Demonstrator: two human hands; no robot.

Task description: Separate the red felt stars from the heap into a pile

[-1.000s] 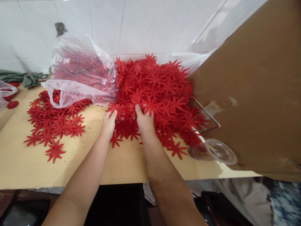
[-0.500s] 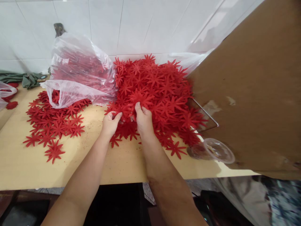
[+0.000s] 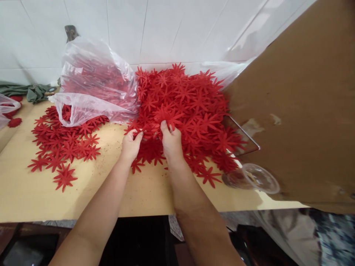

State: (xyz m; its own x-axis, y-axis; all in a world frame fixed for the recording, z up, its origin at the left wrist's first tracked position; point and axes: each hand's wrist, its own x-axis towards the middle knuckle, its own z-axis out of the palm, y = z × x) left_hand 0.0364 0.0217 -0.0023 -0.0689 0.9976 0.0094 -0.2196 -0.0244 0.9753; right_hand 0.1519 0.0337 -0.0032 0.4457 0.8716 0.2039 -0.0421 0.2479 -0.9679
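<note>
- I see a white tiled wall (image 3: 166, 29) with thin grout lines behind the bench.
- A pale wooden tabletop (image 3: 144, 192) runs beneath it, evenly lit.
- A brown cardboard panel (image 3: 302, 107) leans at right.
- Below the table's edge, dark floor.

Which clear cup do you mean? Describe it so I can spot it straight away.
Start at the big brown cardboard sheet leaning on the right of the wooden table. At its lower edge, past the large pile of red felt flowers, lies the clear plastic cup, tipped on its side. It is the only transparent, round thing there.
</note>
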